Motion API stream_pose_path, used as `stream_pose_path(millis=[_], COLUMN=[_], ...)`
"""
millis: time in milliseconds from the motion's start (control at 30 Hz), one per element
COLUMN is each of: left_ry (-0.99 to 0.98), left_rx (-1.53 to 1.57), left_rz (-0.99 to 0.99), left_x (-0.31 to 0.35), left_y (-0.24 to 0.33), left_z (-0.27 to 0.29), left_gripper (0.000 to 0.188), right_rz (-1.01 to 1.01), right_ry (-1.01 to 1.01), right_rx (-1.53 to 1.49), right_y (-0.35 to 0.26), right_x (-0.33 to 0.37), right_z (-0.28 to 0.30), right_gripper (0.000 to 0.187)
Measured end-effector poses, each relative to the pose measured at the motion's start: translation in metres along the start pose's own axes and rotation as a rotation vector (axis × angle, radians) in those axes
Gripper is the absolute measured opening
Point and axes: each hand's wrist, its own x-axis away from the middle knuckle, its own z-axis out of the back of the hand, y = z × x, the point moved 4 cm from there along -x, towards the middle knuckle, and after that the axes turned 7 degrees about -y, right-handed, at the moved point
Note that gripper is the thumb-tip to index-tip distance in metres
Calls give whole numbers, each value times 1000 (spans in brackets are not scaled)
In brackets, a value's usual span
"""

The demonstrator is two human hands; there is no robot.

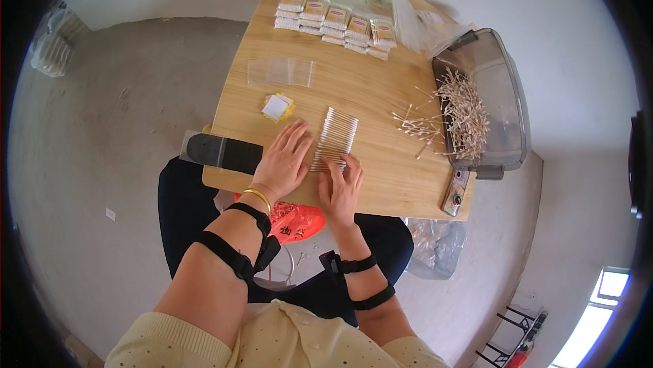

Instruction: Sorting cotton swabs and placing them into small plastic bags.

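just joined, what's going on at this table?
A person seated at a small wooden table is lining up cotton swabs. Both hands lie flat, palms down, on a neat row of swabs: the left hand at its left edge, the right hand on its near end. A loose pile of swabs spills from a clear plastic bin on the right. Filled packets are stacked at the far edge, with an empty clear bag and small paper cards closer in.
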Motion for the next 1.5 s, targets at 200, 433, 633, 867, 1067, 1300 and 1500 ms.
stream_pose_path(millis=[200, 433, 633, 867, 1067, 1300, 1500], left_ry=[7, 19, 19, 14, 13, 36, 41], left_rx=[-4, 2, 9, -1, -9, 1, -18], left_rz=[0, -8, -7, -2, -1, -5, -5], left_x=[0, -1, 0, 1, 0, 0, -1], left_y=[-1, -1, 0, 0, -1, 0, 0], left_z=[-1, -1, 0, 0, -1, -1, -1], left_gripper=[53, 54, 55, 56, 56, 53, 52], right_rz=[19, 13, 5, -20, -29, -45, -47], right_ry=[27, 48, 45, 77, 62, 102, 94], right_rx=[16, -34, -37, -32, 6, -21, 39], right_y=[4, 4, 8, 6, 7, 11, 12], right_x=[0, -15, -15, -22, -22, -31, -34], right_z=[-3, 1, -1, 2, 1, 2, 0], right_gripper=[32, 26, 24, 24, 24, 25, 24])
